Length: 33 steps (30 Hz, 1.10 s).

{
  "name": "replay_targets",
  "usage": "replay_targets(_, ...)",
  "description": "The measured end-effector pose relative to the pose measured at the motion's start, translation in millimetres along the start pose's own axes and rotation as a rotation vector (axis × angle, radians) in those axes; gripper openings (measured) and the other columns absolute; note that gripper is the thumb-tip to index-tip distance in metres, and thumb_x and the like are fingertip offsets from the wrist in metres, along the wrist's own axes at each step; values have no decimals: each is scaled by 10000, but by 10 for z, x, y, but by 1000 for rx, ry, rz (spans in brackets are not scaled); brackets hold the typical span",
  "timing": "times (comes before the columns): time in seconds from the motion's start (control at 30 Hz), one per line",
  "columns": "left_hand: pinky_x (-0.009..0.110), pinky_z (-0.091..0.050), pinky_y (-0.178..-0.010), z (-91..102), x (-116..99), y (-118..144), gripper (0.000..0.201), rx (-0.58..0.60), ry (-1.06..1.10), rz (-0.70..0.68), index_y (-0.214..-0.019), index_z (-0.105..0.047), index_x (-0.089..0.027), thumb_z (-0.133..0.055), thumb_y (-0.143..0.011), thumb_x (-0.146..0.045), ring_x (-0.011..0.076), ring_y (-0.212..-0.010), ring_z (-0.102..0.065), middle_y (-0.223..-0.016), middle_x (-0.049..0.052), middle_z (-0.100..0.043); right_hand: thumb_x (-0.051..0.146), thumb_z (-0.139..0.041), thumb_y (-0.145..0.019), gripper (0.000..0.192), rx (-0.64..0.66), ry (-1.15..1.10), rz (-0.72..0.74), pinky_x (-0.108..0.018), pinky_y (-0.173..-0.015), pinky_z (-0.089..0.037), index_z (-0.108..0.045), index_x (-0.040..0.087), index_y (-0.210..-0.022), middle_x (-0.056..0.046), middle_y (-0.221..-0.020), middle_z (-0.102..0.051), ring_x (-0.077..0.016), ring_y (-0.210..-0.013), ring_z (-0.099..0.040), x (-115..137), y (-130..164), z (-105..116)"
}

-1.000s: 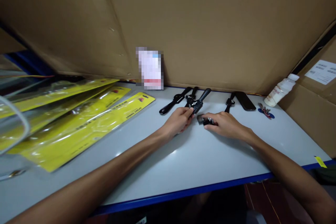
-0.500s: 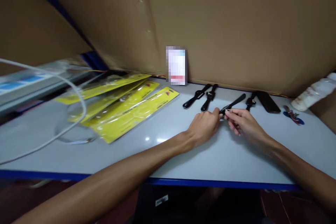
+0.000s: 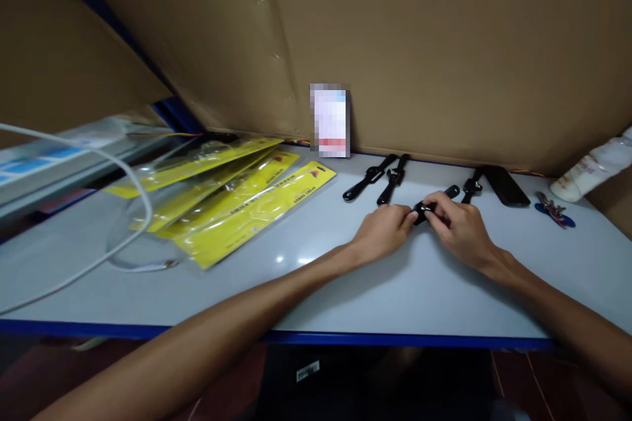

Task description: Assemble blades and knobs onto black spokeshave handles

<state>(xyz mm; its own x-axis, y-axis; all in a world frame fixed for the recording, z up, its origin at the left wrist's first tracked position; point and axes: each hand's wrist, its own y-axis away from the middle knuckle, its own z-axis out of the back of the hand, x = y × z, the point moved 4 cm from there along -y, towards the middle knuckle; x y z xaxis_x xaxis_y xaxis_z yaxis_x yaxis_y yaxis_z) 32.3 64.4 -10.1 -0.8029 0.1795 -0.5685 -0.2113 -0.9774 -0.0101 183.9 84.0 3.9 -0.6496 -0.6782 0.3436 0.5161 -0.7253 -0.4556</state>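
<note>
A black spokeshave (image 3: 422, 213) is held between my two hands, just above the right half of the table. My left hand (image 3: 382, 231) is closed around its near-left handle, which the fingers hide. With thumb and fingertips, my right hand (image 3: 458, 227) grips the middle part, by the blade and its small shiny hardware. The far handle sticks out beyond my right fingers. Two more spokeshaves, one (image 3: 369, 179) and another (image 3: 394, 180), lie side by side behind my left hand. A further spokeshave (image 3: 473, 188) lies behind my right hand.
Yellow blister packages (image 3: 266, 210) overlap on the left, beside a white cable (image 3: 145, 200). A pixelated upright panel (image 3: 330, 122) leans on the brown back wall. On the right are a black phone (image 3: 508, 187), keys (image 3: 553, 212) and a tilted bottle (image 3: 587, 171).
My right fingers have shifted from a pinch at the spokeshave's near side to over its middle. The spokeshave has turned slightly, and its far handle sits a little lower and shows less.
</note>
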Motion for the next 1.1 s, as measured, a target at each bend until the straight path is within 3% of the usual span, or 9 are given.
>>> replay_targets(0.1, 294, -358, -604, 3, 50, -34, 361, 36, 109, 46, -759, -629, -177, -387, -970, -342, 179, -664, -570, -716, 53, -661, 153, -477, -906, 256, 50, -40, 110, -279, -630, -422, -710, 213, -994, -31, -826, -736, -161, -671, -639, 10, -6, -15)
replay_targets(0.23, 276, -307, -536, 10, 98, -54, 353, 46, 289, 89, -660, -515, -199, -392, -954, -352, 133, -500, -445, -516, -18, -500, 166, -499, -910, 294, 10, 29, 28, -304, -629, -440, -733, 206, -1084, -45, -838, -757, -176, -657, -647, -42, -32, 9)
replay_targets(0.37, 275, -265, -499, 14, 108, -58, 349, 83, 350, 119, -638, -470, -207, -386, -956, -324, 109, -430, -379, -455, -41, -432, 128, -487, -909, 359, 76, -20, 105, -296, -667, -455, -739, 249, -1134, -35, -940, -764, -169, -742, -669, -13, -39, -6)
replay_targets(0.57, 277, -249, -489, 38, 120, -55, 355, 96, 348, 178, -634, -478, -203, -389, -962, -304, 100, -410, -370, -451, -40, -425, 128, -502, -907, 398, 58, 37, 90, -285, -620, -434, -693, 229, -1242, -31, -881, -764, -161, -685, -651, -29, -54, 10)
replay_targets(0.67, 276, -258, -494, 43, 119, -54, 353, 93, 337, 165, -633, -490, -199, -396, -956, -307, 103, -412, -378, -453, -38, -429, 89, -472, -902, 386, 93, -18, 149, -278, -678, -458, -754, 245, -1115, -23, -951, -767, -159, -779, -676, -20, -67, 3)
replay_targets(0.77, 274, -253, -488, 41, 128, -59, 356, 83, 338, 170, -634, -494, -199, -396, -955, -317, 104, -409, -379, -450, -37, -432, 74, -498, -864, 351, 73, 19, 91, -295, -701, -469, -783, 225, -1004, -35, -931, -772, -184, -806, -692, -60, -79, 14)
replay_targets(1.0, 269, -241, -474, 42, 143, -65, 344, 76, 339, 200, -645, -506, -198, -403, -949, -321, 104, -400, -379, -449, -41, -431, 111, -510, -873, 316, 54, 12, 89, -290, -669, -453, -777, 214, -1007, -35, -923, -773, -172, -753, -679, -44, -55, 16)
replay_targets(1.1, 270, -244, -479, 35, 133, -58, 350, 81, 329, 170, -630, -491, -203, -405, -946, -329, 105, -404, -384, -454, -40, -438, 132, -511, -888, 349, 32, 14, 55, -285, -643, -445, -750, 215, -1129, -37, -877, -769, -168, -718, -666, -54, -59, 23)
